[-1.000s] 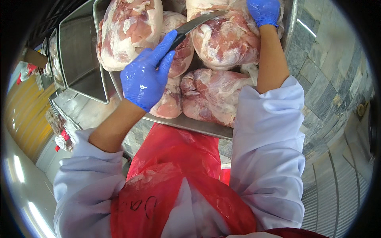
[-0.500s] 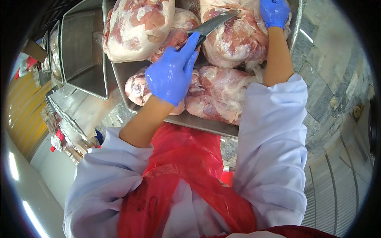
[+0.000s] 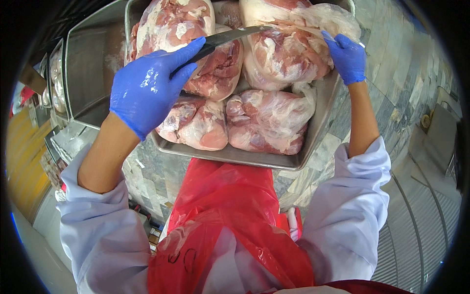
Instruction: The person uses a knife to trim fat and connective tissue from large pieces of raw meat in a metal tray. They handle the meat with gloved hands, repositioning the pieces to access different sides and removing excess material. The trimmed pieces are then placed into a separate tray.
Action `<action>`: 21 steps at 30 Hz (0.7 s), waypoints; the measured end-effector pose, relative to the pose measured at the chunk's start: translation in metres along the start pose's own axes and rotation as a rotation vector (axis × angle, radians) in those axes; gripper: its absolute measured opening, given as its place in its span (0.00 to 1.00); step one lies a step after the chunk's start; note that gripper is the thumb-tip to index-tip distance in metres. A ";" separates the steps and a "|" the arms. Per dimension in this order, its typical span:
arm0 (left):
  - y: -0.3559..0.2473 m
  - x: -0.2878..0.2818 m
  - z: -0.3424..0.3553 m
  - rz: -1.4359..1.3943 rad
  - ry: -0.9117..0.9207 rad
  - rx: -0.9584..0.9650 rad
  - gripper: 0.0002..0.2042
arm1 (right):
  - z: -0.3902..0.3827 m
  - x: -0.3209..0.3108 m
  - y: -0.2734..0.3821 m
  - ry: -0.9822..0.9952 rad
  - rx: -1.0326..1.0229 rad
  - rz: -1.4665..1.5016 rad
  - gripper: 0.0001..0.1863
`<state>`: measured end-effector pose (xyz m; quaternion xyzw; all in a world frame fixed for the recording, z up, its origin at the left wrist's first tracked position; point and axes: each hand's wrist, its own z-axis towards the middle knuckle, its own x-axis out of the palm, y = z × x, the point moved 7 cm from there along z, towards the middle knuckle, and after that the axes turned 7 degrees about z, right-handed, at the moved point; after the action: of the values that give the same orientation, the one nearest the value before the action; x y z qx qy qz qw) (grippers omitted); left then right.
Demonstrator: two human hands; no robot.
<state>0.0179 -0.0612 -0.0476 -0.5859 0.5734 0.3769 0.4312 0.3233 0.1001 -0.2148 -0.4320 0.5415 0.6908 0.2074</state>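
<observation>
My left hand point(image 3: 146, 90), in a blue glove, grips the dark handle of a knife point(image 3: 230, 36). The forefinger lies along the handle, and the blade points right, its tip over a large piece of raw meat point(image 3: 286, 54) at the top right. Loose clear plastic bag point(image 3: 338, 20) surrounds that piece. At its right side my right hand point(image 3: 346, 56), also gloved in blue, is closed in a pinch on the plastic, pulling a stretch of it taut toward the knife tip. Fingertips are partly hidden.
A deep metal tray point(image 3: 316, 142) holds several big meat pieces, one of them a plastic-wrapped piece point(image 3: 269, 120) near the front. Another metal tray point(image 3: 93, 59) stands to the left. Stone-tiled floor point(image 3: 391, 93) shows at right, and my red apron point(image 3: 225, 196) is close to the tray's front edge.
My left hand has moved left and nearer with the knife, its blade now flatter. My right hand has come down and slightly right, drawing plastic from the top-right piece.
</observation>
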 end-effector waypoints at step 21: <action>-0.029 0.017 0.116 -0.176 0.363 0.179 0.19 | -0.001 -0.004 -0.018 -0.327 -0.406 0.019 0.22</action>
<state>0.0544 0.0406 -0.1017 -0.6512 0.6194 0.1737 0.4026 0.3394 0.1062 -0.2220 -0.3420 0.3551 0.8480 0.1946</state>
